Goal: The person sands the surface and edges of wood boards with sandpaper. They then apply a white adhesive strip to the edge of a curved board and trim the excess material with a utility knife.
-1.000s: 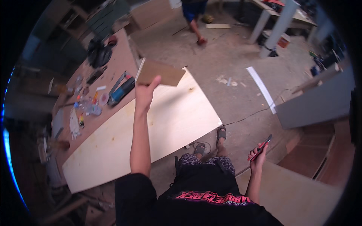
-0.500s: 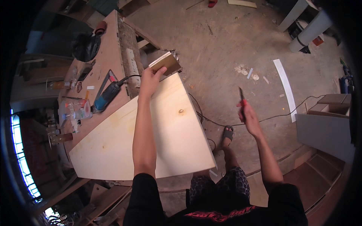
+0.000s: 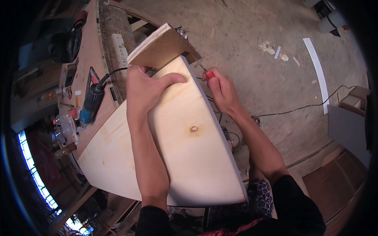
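Observation:
A large pale wooden panel point(image 3: 204, 161) with a dark knot lies below my hands, overhanging the bench. My left hand point(image 3: 141, 92) grips its far end, the thumb stretched over the top face and the other fingers hidden. Across that end, touching it, stands a short brown board point(image 3: 163, 49) with a pale cut edge. My right hand point(image 3: 223, 92) is closed around a red-handled tool point(image 3: 208, 73) with a narrow dark blade. The tip is close to the short board's right corner; whether it touches is unclear.
On the workbench point(image 3: 84, 49) at left lie a blue corded power tool point(image 3: 91, 104), clear bottles and a black plastic bag point(image 3: 74, 45). A cable point(image 3: 291, 111) crosses the floor. A white strip point(image 3: 316, 70) lies at right, near a grey cabinet panel point(image 3: 348, 131).
My right hand has brought the red-handled tool leftward to the short board. My left thumb has moved from the short board onto the panel. The view has come closer.

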The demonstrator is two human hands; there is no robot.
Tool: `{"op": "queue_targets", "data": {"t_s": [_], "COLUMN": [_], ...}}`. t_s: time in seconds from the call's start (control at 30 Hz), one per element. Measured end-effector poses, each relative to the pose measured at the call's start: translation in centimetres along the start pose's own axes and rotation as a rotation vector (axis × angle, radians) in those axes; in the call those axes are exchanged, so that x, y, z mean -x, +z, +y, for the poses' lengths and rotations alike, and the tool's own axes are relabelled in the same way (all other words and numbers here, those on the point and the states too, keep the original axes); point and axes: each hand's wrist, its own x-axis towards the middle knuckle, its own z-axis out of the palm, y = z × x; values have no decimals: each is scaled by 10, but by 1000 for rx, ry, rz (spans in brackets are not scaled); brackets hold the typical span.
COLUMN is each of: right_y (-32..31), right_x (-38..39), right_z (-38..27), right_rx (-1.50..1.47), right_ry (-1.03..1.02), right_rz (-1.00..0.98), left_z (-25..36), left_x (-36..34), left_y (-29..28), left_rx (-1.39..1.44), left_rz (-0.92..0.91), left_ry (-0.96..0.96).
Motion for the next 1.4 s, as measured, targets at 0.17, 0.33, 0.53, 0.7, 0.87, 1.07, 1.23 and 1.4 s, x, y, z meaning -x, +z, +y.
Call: {"op": "queue_targets", "data": {"t_s": [0.17,0.33,0.53,0.7,0.87,1.07,1.23,1.4], "right_y": [13,8,17,30,25,0,-3,10], "right_x": [-11,-19,-25,-46,-55,-20,-16,-25], "right_z": [16,35,30,11,8,16,21,26], "right_rx": [38,-14,-484,-489,-343,-267,-120,-70], "right_ry": [-166,-205,-63,4,13,25,-150,-226], "right_rz": [80,158,246,324,355,225,32,43], "left_z": [-3,-6,-13,-15,-13,-14,-15,-15], "left_x": [-2,-1,-2,-3,-1,-1,0,-2], "left_y": [9,11,10,13,15,14,13,13], "left_rx": [36,47,28,70,129,108,81,96], "left_rz": [99,109,137,196,202,207,208,173], "left_ry": [126,112,117,159,196,159,104,120]}}
